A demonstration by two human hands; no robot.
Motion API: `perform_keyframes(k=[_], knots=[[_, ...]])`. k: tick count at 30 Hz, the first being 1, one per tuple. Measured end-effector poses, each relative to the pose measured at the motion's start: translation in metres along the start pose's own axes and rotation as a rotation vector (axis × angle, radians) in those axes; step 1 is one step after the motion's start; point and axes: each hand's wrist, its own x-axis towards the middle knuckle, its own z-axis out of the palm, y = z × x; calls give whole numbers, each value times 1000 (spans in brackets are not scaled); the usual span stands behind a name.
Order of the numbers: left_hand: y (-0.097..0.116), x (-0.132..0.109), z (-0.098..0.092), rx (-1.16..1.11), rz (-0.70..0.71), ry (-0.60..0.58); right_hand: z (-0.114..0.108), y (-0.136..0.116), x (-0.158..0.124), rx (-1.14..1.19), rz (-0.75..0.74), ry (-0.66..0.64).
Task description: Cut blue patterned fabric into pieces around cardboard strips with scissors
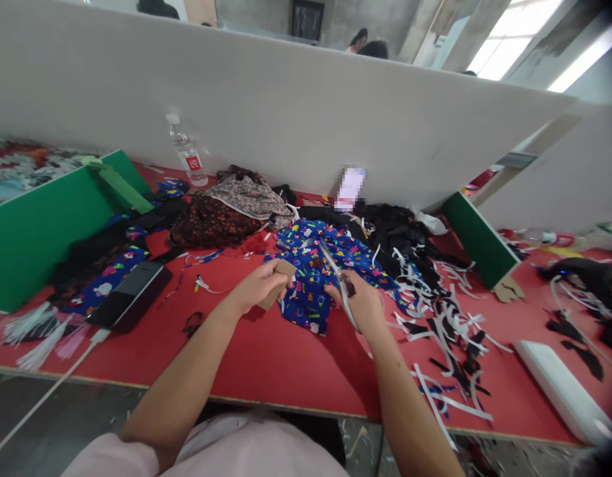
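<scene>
My left hand (260,286) is closed on a small piece of brown cardboard (286,270), over the left edge of a blue printed cloth (306,301). Scissors (332,260) are in my right hand (364,303), with my fingers through the handles and the blades pointing away from me above the same cloth. The cloth lies spread on the red table (266,358) and carries a bright, small pattern. How far apart the blades are is hard to make out.
White and black strips (450,331) litter the right side. Dark floral cloth (211,222), a water bottle (189,156) and a lit phone (350,189) stand or lie toward the grey partition (266,99). Green dividers (52,232) flank the place; a black power bank (130,295) lies left.
</scene>
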Motion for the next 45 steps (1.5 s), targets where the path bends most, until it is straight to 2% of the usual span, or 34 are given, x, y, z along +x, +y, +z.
perform_keyframes(k=[3, 6, 9, 13, 16, 19, 21, 23, 25, 27, 30, 35, 40, 42, 45], knots=[[-5, 6, 1, -34, -62, 98, -1, 8, 5, 18, 49, 69], [-7, 13, 6, 247, 25, 127, -2, 9, 5, 25, 50, 49], [-7, 21, 15, 612, 165, 86, -3, 6, 4, 44, 68, 0], [-5, 26, 23, 757, 143, -3, -3, 5, 4, 91, 76, -6], [3, 19, 20, 672, 100, -13, -2, 7, 4, 187, 52, 2], [17, 9, 12, 313, -30, -81, 2, 4, 3, 452, 6, -56], [28, 5, 11, 147, -76, -181, 3, -1, 0, 732, -47, -186], [36, 2, 13, 105, -68, -280, 3, -7, -4, 970, -96, -342], [42, 2, 16, 116, -43, -341, 3, -11, -9, 1083, -114, -450], [44, 1, 19, 136, -36, -349, 4, -14, -12, 1114, -89, -518], [44, 0, 17, 157, -52, -283, 4, -13, -13, 1147, -8, -570], [40, -2, -5, 208, -82, -169, -3, -9, -9, 1038, 30, -419], [34, 2, -28, 199, -127, 122, -11, -4, -5, 893, 96, -345], [28, 4, -29, 142, -118, 173, -13, -3, -5, 855, 92, -292], [19, 7, -19, -36, -105, 146, -17, -4, -7, 835, 84, -245]])
